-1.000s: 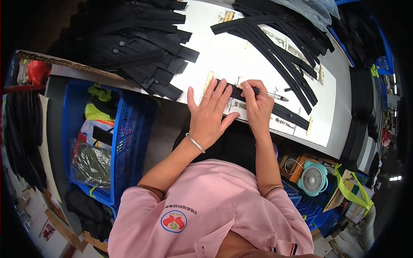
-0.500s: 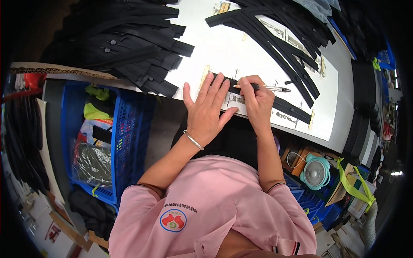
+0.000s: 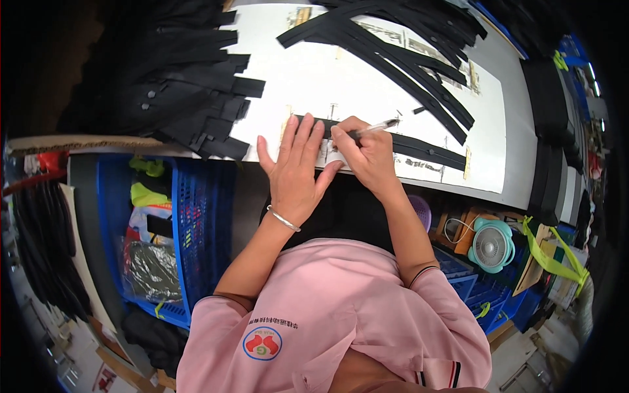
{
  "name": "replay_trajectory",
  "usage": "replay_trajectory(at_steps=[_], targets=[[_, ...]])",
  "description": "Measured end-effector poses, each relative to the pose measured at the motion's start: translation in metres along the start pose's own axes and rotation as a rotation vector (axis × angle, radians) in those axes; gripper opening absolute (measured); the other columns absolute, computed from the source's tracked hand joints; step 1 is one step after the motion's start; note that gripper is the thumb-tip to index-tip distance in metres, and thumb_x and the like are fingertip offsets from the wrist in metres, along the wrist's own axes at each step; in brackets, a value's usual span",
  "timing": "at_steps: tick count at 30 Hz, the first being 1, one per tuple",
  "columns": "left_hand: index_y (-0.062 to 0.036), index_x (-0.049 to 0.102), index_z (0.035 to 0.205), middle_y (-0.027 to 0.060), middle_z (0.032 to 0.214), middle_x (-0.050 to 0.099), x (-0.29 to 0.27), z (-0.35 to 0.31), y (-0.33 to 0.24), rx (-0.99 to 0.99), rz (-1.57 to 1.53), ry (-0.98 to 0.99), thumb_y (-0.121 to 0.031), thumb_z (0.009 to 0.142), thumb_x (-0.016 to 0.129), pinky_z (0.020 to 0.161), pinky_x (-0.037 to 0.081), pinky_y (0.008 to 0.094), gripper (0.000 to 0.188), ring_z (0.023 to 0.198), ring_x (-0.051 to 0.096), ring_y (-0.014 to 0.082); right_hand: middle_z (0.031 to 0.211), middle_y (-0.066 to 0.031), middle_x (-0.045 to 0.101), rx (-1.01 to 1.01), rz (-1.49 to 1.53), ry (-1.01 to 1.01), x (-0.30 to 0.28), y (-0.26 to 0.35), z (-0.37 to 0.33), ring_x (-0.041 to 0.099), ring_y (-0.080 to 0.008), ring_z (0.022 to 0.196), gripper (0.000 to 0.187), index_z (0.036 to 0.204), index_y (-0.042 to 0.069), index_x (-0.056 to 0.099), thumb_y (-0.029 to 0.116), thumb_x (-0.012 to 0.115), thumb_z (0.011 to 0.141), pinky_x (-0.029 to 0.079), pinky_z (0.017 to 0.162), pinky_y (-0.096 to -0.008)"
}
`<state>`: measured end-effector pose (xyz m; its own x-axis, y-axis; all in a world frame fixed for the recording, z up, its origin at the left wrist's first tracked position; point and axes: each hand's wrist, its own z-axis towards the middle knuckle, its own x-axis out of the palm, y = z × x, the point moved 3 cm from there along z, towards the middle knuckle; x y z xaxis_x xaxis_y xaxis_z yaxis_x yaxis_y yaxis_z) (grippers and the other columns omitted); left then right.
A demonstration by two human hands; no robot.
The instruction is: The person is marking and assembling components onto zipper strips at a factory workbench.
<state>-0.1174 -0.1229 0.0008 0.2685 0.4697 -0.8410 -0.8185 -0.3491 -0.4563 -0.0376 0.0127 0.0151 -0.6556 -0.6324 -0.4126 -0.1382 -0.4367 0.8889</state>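
Centre of the frame now: the left hand (image 3: pixel 293 180) lies palm down, fingers fanned, fingertips over the left end of the black strip (image 3: pixel 429 152), which runs along the near edge of the white board (image 3: pixel 314 78). The right hand (image 3: pixel 368 160) pinches a pen (image 3: pixel 379 128), barrel slanting up and right! Looks like marking in hand; whether the tip meets the strip, I can't tell, fingers hide it. A clean stroke would call for firm left fingers and a flat strip.
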Motion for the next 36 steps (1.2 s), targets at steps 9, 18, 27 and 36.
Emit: replay_trajectory(at_steps=[9,18,27,36], targets=[[-0.0094,0.052,0.145,0.0081,0.153,0.049,0.001,0.001,-0.001,0.036,0.011,-0.01,-0.041,0.089,0.073,0.117,0.001,0.062,0.068,0.148,0.036,0.0283,0.068,-0.003,0.066,0.16,-0.06,-0.4,-0.087,-0.025,-0.021,0.053,-0.0064,0.056,0.018,0.086,-0.004,0.069,0.011,0.065,0.096,0.04,0.053,-0.0238],[-0.0088,0.051,0.146,0.0093,0.154,0.048,0.002,0.001,-0.001,0.036,0.007,-0.003,-0.038,0.09,0.073,0.118,0.0,0.0618,0.067,0.149,0.035,0.0295,0.07,-0.0045,0.065,0.109,-0.167,-0.3,-0.086,-0.026,-0.023,0.054,-0.0104,0.055,0.02,0.084,-0.002,0.068,0.014,0.066,0.096,0.041,0.053,-0.027],[-0.0068,0.064,0.13,0.0126,0.143,0.056,-0.004,0.022,-0.041,0.131,-0.142,-0.089,-0.029,0.084,0.078,0.117,0.019,0.0591,0.053,0.135,0.048,0.0331,0.067,-0.0066,0.062,0.109,-0.233,-0.274,-0.087,-0.025,-0.021,0.055,-0.0148,0.054,0.018,0.085,0.002,0.068,0.016,0.066,0.096,0.043,0.054,-0.0293],[-0.0082,0.073,0.09,0.0018,0.102,0.068,0.036,0.051,-0.066,0.204,-0.4,-0.102,-0.008,0.077,0.079,0.086,0.041,0.0368,0.014,0.095,0.059,0.0223,0.066,-0.0069,0.063,0.084,-0.159,-0.334,-0.084,-0.029,-0.024,0.057,-0.0148,0.054,0.019,0.083,0.0,0.068,0.015,0.067,0.095,0.042,0.052,-0.0292]])
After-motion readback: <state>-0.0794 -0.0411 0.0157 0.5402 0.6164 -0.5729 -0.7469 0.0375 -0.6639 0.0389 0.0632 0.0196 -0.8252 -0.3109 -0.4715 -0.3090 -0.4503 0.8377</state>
